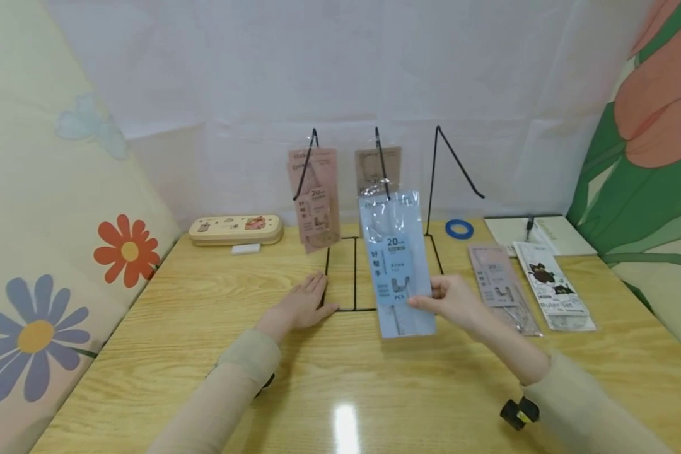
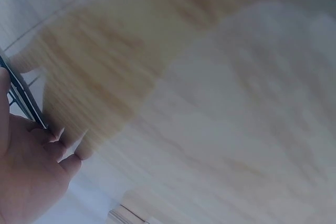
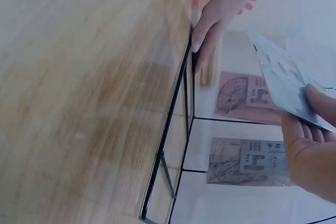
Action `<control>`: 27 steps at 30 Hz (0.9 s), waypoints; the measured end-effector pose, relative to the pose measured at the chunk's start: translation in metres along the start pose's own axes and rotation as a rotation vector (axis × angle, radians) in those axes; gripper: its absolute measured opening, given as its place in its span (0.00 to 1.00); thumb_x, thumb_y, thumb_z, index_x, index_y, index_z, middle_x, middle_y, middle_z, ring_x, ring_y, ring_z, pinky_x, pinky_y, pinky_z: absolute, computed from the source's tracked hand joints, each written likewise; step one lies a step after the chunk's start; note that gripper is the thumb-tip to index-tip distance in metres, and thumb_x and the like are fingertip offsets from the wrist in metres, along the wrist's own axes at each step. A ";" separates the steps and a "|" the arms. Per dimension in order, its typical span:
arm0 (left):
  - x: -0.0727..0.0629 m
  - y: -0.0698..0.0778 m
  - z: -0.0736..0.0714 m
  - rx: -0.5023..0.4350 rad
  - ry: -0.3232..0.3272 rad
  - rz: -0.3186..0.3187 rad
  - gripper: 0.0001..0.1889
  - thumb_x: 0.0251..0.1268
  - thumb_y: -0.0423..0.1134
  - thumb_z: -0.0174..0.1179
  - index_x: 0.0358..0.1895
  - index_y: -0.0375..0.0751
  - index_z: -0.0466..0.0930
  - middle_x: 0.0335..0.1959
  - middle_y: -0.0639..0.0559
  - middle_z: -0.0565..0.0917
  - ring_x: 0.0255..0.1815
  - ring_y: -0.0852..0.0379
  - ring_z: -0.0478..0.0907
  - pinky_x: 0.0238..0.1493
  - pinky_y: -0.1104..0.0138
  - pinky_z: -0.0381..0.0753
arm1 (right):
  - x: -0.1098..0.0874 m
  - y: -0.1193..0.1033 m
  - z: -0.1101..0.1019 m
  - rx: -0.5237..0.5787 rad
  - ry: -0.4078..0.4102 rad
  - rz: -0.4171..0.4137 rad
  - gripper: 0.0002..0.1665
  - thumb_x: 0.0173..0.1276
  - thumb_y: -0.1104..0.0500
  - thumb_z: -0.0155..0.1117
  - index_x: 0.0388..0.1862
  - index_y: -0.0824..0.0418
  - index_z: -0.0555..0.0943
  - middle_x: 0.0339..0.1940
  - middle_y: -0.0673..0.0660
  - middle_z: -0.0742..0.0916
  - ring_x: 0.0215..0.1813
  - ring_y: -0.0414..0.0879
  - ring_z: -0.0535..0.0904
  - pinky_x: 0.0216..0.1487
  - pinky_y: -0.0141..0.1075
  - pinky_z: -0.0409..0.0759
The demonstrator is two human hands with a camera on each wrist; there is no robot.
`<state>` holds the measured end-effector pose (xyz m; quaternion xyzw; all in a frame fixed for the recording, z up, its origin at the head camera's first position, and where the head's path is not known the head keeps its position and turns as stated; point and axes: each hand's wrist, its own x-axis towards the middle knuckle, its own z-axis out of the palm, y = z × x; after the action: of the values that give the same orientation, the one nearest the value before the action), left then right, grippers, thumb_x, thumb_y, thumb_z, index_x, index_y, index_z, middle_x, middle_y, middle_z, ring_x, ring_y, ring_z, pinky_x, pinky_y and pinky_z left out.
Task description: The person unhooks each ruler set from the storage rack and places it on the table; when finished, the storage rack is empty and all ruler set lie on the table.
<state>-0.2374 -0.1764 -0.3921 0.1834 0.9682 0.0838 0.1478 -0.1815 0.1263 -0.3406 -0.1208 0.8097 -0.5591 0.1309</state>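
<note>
My right hand (image 1: 454, 302) pinches the lower right edge of a blue ruler set packet (image 1: 400, 265), thumb in front. The packet hangs upright, slightly tilted, and its top overlaps the tip of the middle hook (image 1: 383, 164) of a black wire display rack (image 1: 340, 310). My left hand (image 1: 303, 302) lies on the left side of the rack's base with fingers straight, touching the bar. Pink ruler set packets (image 1: 318, 208) hang on the left hook. A brown packet (image 1: 379, 164) hangs on the middle hook, behind the blue one. The right hook (image 1: 459, 161) is bare.
On the table's right lie a pink packet (image 1: 502, 287), a white ruler set packet (image 1: 550, 284), a blue ring (image 1: 459, 229) and a pale notebook (image 1: 573, 233) with a pen (image 1: 529, 224). At back left sit a cream pencil case (image 1: 235, 229) and a white eraser (image 1: 246, 249).
</note>
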 end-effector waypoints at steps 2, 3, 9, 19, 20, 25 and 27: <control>0.000 -0.001 0.000 0.000 0.002 0.002 0.39 0.74 0.55 0.41 0.74 0.30 0.41 0.76 0.36 0.42 0.77 0.40 0.40 0.76 0.48 0.44 | -0.011 -0.001 0.000 -0.001 -0.024 -0.017 0.22 0.62 0.59 0.65 0.52 0.67 0.79 0.47 0.64 0.86 0.48 0.54 0.85 0.50 0.42 0.83; 0.000 -0.001 0.000 0.000 0.002 0.003 0.39 0.74 0.55 0.41 0.74 0.30 0.41 0.76 0.36 0.42 0.77 0.40 0.40 0.76 0.48 0.44 | -0.016 -0.001 -0.001 -0.001 -0.038 -0.026 0.22 0.61 0.58 0.65 0.52 0.68 0.79 0.47 0.64 0.86 0.47 0.53 0.85 0.50 0.42 0.83; 0.000 -0.002 0.001 0.020 0.002 -0.002 0.39 0.74 0.56 0.40 0.74 0.30 0.40 0.76 0.36 0.42 0.77 0.40 0.40 0.76 0.48 0.44 | -0.046 -0.001 -0.005 0.004 -0.096 -0.073 0.25 0.60 0.55 0.67 0.52 0.69 0.79 0.46 0.64 0.86 0.44 0.50 0.86 0.49 0.41 0.83; -0.001 -0.004 -0.001 0.035 0.000 0.002 0.39 0.74 0.56 0.39 0.74 0.30 0.40 0.76 0.35 0.42 0.77 0.40 0.40 0.75 0.47 0.45 | -0.086 0.028 -0.052 -0.015 -0.028 -0.065 0.26 0.64 0.60 0.63 0.56 0.76 0.74 0.48 0.70 0.84 0.41 0.40 0.86 0.43 0.37 0.84; -0.001 -0.004 -0.001 0.038 0.002 0.002 0.39 0.74 0.56 0.39 0.74 0.30 0.40 0.76 0.35 0.42 0.77 0.40 0.40 0.75 0.47 0.45 | -0.088 0.034 -0.059 -0.025 -0.008 -0.036 0.26 0.65 0.59 0.62 0.56 0.76 0.73 0.48 0.70 0.84 0.41 0.40 0.86 0.42 0.37 0.85; -0.002 -0.003 -0.002 0.044 0.002 0.005 0.39 0.74 0.56 0.39 0.74 0.29 0.41 0.76 0.35 0.43 0.77 0.39 0.41 0.75 0.47 0.45 | -0.098 0.062 -0.102 -0.133 0.163 0.118 0.28 0.67 0.56 0.61 0.56 0.78 0.72 0.38 0.57 0.89 0.34 0.37 0.85 0.36 0.35 0.84; -0.002 -0.002 -0.003 0.039 0.001 0.006 0.39 0.74 0.56 0.40 0.74 0.29 0.41 0.76 0.35 0.43 0.77 0.39 0.41 0.75 0.47 0.45 | -0.101 0.076 -0.127 -0.192 0.235 0.151 0.29 0.68 0.55 0.60 0.55 0.79 0.72 0.32 0.49 0.90 0.31 0.36 0.84 0.32 0.34 0.82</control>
<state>-0.2373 -0.1792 -0.3891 0.1892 0.9692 0.0653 0.1434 -0.1344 0.2977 -0.3609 -0.0052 0.8758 -0.4782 0.0649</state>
